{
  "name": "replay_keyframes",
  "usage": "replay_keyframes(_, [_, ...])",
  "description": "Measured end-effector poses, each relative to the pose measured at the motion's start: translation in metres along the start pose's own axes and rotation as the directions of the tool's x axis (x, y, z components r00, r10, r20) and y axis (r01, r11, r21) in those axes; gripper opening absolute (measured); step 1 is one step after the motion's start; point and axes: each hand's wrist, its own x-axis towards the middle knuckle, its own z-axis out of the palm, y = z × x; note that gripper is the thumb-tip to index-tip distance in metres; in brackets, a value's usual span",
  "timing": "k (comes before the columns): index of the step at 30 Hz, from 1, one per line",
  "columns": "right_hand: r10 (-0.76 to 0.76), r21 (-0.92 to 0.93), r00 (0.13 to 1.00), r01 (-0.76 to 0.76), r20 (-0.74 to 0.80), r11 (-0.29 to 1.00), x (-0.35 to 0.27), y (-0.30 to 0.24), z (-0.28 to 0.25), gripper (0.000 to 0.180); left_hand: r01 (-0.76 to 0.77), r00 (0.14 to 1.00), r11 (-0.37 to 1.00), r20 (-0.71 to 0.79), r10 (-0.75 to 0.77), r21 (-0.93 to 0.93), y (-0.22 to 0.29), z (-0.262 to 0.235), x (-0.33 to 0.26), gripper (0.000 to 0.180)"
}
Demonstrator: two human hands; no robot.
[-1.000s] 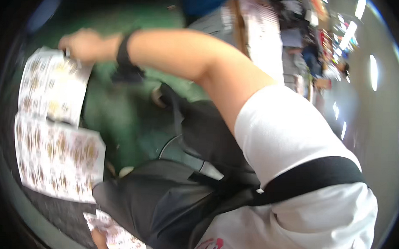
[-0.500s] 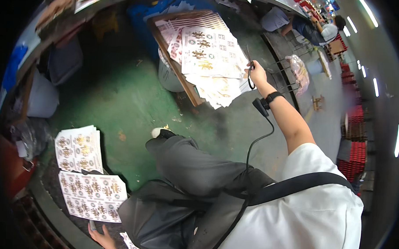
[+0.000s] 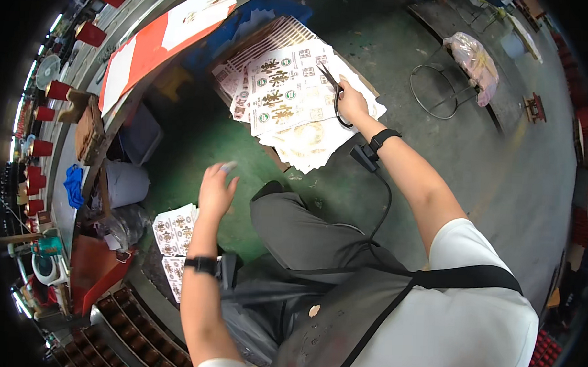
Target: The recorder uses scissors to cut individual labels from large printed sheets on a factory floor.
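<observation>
My right hand (image 3: 353, 104) grips a pair of black-handled scissors (image 3: 329, 77) over a pile of printed sheets (image 3: 268, 113). The blades point up and to the left across the top sheet, which carries gold and dark characters. My left hand (image 3: 216, 192) hangs in the air above the floor, left of my knee, its fingers apart and nothing held in it. A pale cover or wrap sits on one of its fingers. Below it lie two stacks of smaller printed sheets (image 3: 173, 232), partly hidden behind my left forearm.
At the left runs a long workbench with a red-and-white sheet (image 3: 163, 42) and several red pots (image 3: 90, 34). Under it stand a pale bucket (image 3: 127, 183) and a grey bin (image 3: 140, 134). Beyond the pile, a round-ringed metal stool (image 3: 433, 92) and a pink plastic bag (image 3: 473, 63) are at the right.
My left hand has risen from beside the lower-left sheets and moved forward and right. The scissors have come in over the pile with my right hand. My view has turned left.
</observation>
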Motion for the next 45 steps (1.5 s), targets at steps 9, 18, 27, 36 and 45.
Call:
replay_keyframes(9, [-0.196,-0.016,0.977,0.198,0.083,0.98,0.0,0.011,-0.01,0.027,-0.15,0.988,0.974,0.067,0.141,0.168,0.029,0.079,0.121,0.035])
replay_keyframes(18, [0.072,0.173,0.992,-0.089,0.103,0.981,0.009,0.019,-0.002,0.033,-0.222,0.968,0.975,0.115,0.224,-0.031,0.061,0.118,0.185,0.041])
replay_keyframes(27, [0.159,0.72,0.965,-0.26,0.207,0.643,0.006,0.032,-0.012,0.032,-0.356,0.902,0.925,0.306,0.303,0.132,0.069,0.105,0.21,0.031])
replay_keyframes(36, [0.121,0.696,0.928,-0.346,0.353,0.629,-0.101,0.046,0.013,0.026,-0.447,0.872,0.875,0.307,0.381,0.187,0.071,0.115,0.214,0.032])
replay_keyframes(45, [0.196,0.693,0.933,-0.355,0.301,0.627,-0.119,0.039,0.023,0.026,-0.558,0.823,0.804,0.261,0.505,0.203,0.069,0.119,0.217,0.034])
